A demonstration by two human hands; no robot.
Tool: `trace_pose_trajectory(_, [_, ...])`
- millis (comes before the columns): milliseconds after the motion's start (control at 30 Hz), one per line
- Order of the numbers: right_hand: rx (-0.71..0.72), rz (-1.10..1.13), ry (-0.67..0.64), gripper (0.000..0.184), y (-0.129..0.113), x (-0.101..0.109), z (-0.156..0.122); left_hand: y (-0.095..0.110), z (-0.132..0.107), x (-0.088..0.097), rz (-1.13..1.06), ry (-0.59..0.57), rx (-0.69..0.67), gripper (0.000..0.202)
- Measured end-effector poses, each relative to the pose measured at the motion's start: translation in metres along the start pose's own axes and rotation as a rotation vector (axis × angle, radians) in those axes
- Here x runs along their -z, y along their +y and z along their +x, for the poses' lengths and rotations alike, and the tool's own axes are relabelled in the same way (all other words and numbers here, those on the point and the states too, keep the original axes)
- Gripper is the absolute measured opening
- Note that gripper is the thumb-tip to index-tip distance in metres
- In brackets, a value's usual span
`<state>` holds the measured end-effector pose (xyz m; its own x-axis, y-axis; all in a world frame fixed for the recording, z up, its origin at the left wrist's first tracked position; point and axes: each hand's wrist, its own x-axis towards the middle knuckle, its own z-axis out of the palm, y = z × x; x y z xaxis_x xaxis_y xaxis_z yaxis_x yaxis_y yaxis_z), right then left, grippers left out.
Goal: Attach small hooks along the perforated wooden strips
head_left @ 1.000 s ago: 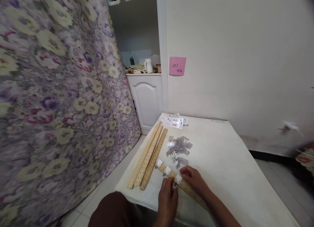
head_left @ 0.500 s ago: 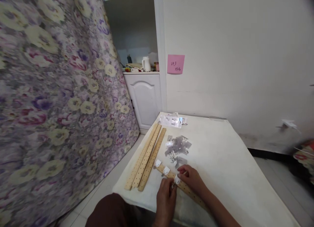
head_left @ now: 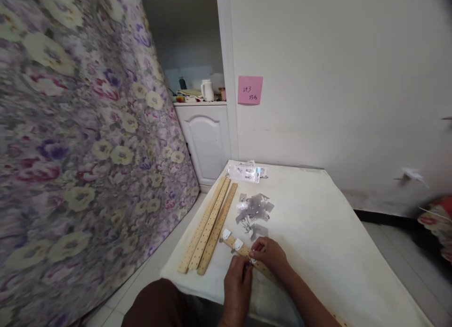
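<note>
A perforated wooden strip (head_left: 229,241) lies slanted near the front edge of the table. Two white tabs with small metal parts, a left one (head_left: 226,233) and a right one (head_left: 238,244), sit along its far end. Over the strip, my right hand (head_left: 271,256) pinches a third white tab (head_left: 253,260), mostly covered by the fingers. My left hand (head_left: 238,280) is closed at the strip's near edge, its fingertips meeting beneath the same tab; what they grip is hidden. Just beyond the hands lies a pile of clear plastic pieces with metal hooks (head_left: 254,208).
Several more perforated wooden strips (head_left: 211,223) lie side by side on the left of the cloth-covered table (head_left: 310,228). Clear plastic packaging (head_left: 243,173) rests at the far edge. A floral curtain (head_left: 88,143) hangs at left; my knee (head_left: 158,301) is below.
My right fingers have closed further over the third white tab, covering more of it. My left hand has barely moved. The whole view has shifted slightly.
</note>
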<state>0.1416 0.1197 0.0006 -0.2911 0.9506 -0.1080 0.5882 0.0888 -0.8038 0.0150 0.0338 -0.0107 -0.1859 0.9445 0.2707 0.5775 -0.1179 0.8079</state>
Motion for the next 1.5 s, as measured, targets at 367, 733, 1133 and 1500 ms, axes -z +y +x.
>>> trace_pose_trajectory(367, [0.022,-0.001,-0.010,0.017,0.004,-0.001,0.002,-0.003,-0.001,-0.001,0.016,0.029,-0.032,0.013])
trace_pose_trajectory(733, [0.071,0.159,0.112,0.018,0.015,0.009,0.006,-0.009,-0.001,-0.003,0.059,0.020,-0.013,0.008])
trace_pose_trajectory(1133, [0.022,-0.153,0.308,0.028,0.029,0.015,0.033,-0.004,-0.001,-0.003,-0.006,0.046,0.039,0.010])
trace_pose_trajectory(1500, [-0.128,0.127,0.361,0.018,0.032,0.025,0.045,-0.008,-0.001,-0.006,-0.021,0.036,0.051,0.012])
